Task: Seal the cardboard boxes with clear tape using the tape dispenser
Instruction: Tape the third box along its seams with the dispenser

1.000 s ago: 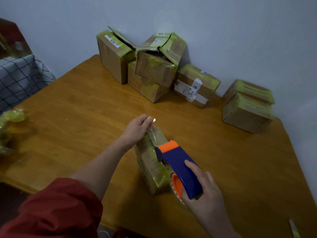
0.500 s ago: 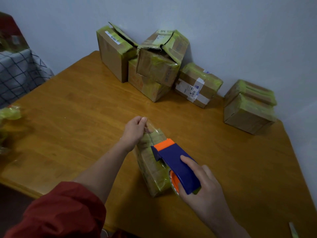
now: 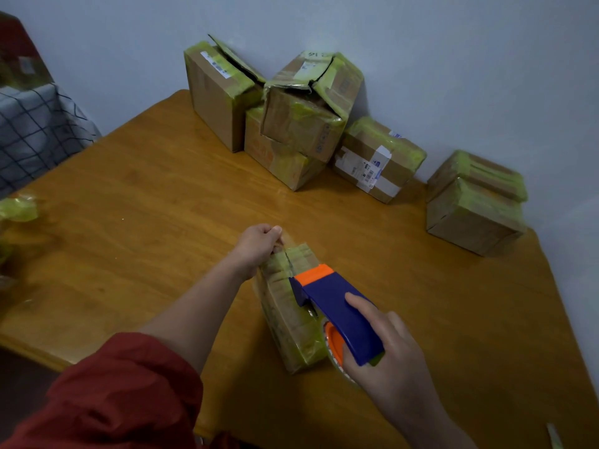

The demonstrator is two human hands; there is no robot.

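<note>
1. Box [image 3: 283, 322]: it lies near the front edge of the table [image 3: 146, 222], with the tape dispenser [image 3: 337, 309] resting on its top face.
2. Head view: the left hand [image 3: 257, 246] pinches the tape end [image 3: 287, 246]. Over the last second it has come down from above the box's far edge onto it, fingers curling tighter.
3. The right hand [image 3: 389, 351] still grips the dispenser, which has barely shifted.
4. The strip seems to be getting anchored over the far end. Pulling the dispenser back along the seam is likely next.
5. More boxes [image 3: 301, 124] wait by the wall.
</note>
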